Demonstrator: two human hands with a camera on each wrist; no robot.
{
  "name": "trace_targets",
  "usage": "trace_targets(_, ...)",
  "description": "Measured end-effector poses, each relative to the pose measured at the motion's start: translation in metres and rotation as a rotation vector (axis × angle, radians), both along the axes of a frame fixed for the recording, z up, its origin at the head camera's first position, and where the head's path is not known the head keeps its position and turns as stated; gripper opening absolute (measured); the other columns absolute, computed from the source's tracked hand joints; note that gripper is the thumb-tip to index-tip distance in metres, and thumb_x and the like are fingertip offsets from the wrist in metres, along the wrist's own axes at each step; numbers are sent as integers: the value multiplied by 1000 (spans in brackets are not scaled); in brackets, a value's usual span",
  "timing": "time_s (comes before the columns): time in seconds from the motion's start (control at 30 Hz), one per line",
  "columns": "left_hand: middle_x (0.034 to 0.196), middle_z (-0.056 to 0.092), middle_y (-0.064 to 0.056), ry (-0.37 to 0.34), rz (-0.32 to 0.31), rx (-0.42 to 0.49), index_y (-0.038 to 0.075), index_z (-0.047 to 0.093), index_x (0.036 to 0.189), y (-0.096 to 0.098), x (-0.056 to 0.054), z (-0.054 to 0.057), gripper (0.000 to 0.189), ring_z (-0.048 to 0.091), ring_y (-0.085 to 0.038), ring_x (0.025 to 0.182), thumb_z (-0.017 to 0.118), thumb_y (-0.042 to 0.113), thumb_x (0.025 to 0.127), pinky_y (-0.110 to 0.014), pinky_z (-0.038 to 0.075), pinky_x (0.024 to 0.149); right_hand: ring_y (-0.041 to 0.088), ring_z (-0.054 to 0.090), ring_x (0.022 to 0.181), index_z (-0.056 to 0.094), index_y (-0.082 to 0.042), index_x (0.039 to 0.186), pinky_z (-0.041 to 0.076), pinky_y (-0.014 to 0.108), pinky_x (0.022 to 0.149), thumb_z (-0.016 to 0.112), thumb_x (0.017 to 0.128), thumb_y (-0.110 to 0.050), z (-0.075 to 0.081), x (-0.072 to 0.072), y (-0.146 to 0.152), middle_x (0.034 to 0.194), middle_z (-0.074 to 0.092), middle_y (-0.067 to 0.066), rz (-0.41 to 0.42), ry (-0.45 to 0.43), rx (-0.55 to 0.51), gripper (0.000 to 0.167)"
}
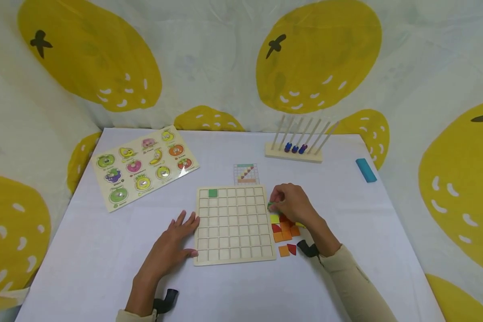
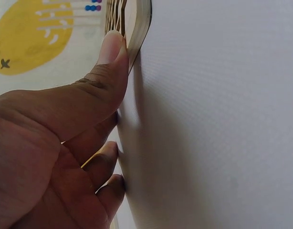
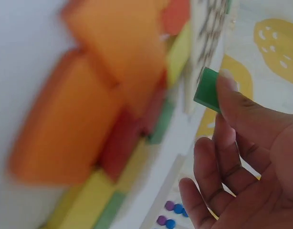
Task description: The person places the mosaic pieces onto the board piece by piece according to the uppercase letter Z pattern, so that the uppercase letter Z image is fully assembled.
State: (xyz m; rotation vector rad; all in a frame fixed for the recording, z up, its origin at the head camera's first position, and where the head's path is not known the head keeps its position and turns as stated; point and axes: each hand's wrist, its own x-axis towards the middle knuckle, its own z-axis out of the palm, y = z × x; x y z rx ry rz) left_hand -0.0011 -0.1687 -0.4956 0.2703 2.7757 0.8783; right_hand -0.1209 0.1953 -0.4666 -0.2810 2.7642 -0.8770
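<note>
A wooden grid board (image 1: 230,229) lies flat on the table, with one green tile (image 1: 213,193) in its top row. Along the board's left edge rests my left hand (image 1: 173,243), fingers spread, with the thumb (image 2: 110,50) touching the edge in the left wrist view. Just off the upper right corner, my right hand (image 1: 294,203) pinches a green square tile (image 3: 207,89) between thumb and fingers. Below that hand is a pile of orange tiles (image 1: 285,230) mixed with red, yellow and green ones, partly hidden by the hand.
Behind the board lies a small pattern card (image 1: 246,174). A fruit puzzle board (image 1: 145,170) is at the back left. A bead rack (image 1: 294,154) with upright pegs stands at the back right, and a teal block (image 1: 366,170) lies farther right. Fruit-print cloth hangs behind the table.
</note>
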Motion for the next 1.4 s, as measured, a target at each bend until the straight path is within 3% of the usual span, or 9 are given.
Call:
trace_targets(0.3,167,41,-4,-6,-4,-23,15,48,160,1,-1,-2,105,24,-34,165,99,16,68,-60,26,132,20,56,81,71,-17,85,47,32,75,92,85,-20,11,-14,-37,80,63,1,59,56,-118,21)
trace_targets(0.57,167,41,-4,-10,-3,-21,15,48,159,2,-2,-1,104,23,-33,165,99,14,68,-59,25,133,15,56,73,70,-17,87,46,27,68,90,86,-21,10,-25,-81,77,63,-1,127,65,-135,20)
trace_targets(0.77,168,41,-4,-23,0,-18,15,48,160,3,-2,0,104,22,-34,165,98,15,69,-60,25,132,13,58,73,72,-19,85,48,27,68,88,88,-19,5,-34,-112,76,65,-4,137,67,-74,17)
trace_targets(0.97,168,42,-5,-17,-5,-18,14,49,159,2,-1,1,103,23,-35,165,98,15,69,-61,26,131,14,58,76,71,-21,84,47,30,72,87,89,-21,-3,-40,-135,76,64,-5,130,116,54,17)
trace_targets(1.2,168,41,-5,-21,-1,-26,16,48,159,2,-2,-1,104,23,-34,165,98,16,69,-60,26,132,15,61,76,69,-22,84,53,38,78,86,91,-24,-6,-44,-144,75,66,-6,138,117,174,18)
trace_targets(1.4,168,41,-4,-25,9,-18,17,48,160,1,-2,-3,104,22,-34,165,98,16,69,-62,27,131,16,61,79,68,-22,84,51,40,84,84,93,-25,-6,-44,-147,77,68,-7,164,113,230,18)
